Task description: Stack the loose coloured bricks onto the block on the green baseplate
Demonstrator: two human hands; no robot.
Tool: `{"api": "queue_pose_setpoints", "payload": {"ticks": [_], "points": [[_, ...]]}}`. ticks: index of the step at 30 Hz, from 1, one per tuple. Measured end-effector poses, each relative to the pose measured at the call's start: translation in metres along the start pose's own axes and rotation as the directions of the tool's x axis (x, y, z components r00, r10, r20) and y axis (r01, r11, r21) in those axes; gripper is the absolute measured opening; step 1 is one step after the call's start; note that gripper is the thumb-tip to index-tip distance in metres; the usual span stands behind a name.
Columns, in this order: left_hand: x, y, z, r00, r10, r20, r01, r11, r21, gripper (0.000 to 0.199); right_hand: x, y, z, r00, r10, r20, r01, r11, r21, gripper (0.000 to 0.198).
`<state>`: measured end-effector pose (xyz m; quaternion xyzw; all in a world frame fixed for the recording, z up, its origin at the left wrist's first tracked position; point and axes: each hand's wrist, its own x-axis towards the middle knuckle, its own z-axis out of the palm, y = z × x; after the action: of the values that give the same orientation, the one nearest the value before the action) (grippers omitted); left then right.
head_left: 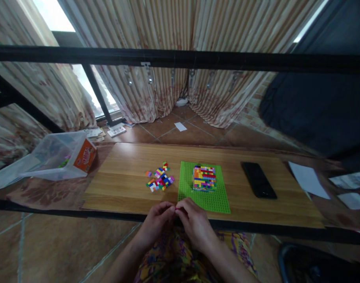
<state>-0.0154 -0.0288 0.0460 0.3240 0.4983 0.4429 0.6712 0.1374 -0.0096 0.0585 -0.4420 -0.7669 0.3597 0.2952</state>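
Note:
My left hand (pixel 160 217) and my right hand (pixel 194 220) meet at the table's front edge, fingertips pinched together. Between them shows a tiny pink-red toy brick (pixel 176 209), mostly covered by the fingers. Just beyond my right hand lies a green studded baseplate (pixel 203 204). On it stands a block built from many-coloured bricks (pixel 204 178), in rows of yellow, red, blue, orange and pink. Left of the baseplate, a loose pile of small coloured bricks (pixel 160 181) is spread on the wood.
The wooden board (pixel 118 169) carries a black phone (pixel 258 180) at right, with a white sheet (pixel 309 179) beyond it. At far left sits a clear plastic bin (pixel 54 157) with an orange label. A dark rail (pixel 180 59) crosses in front of the curtains.

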Motion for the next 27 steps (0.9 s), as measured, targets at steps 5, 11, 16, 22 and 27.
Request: {"api": "queue_pose_setpoints", "payload": {"ticks": [5,11,16,22,27], "points": [[0.0,-0.007,0.011,0.982,-0.145,0.124,0.171,0.956,-0.239,0.026,-0.009,0.003,-0.01,0.986,0.159,-0.056,-0.138,0.951,0.276,0.008],[0.0,-0.004,0.022,0.958,-0.167,0.231,0.217,0.954,-0.209,0.032,-0.019,0.005,-0.021,0.982,0.184,-0.045,-0.149,0.897,0.416,0.012],[0.004,0.005,0.026,0.947,-0.196,0.256,0.237,0.962,-0.137,0.034,-0.018,0.01,-0.03,0.971,0.237,-0.009,-0.199,0.835,0.514,0.015],[0.013,0.013,0.017,0.995,-0.065,0.074,0.062,0.997,0.044,0.029,0.013,0.031,-0.062,0.926,0.166,-0.338,-0.063,0.953,0.295,0.012],[0.022,0.01,0.003,0.992,0.046,-0.113,-0.031,0.991,0.13,0.025,0.049,0.054,-0.081,0.906,-0.039,-0.421,-0.018,0.991,-0.13,0.011]]}}
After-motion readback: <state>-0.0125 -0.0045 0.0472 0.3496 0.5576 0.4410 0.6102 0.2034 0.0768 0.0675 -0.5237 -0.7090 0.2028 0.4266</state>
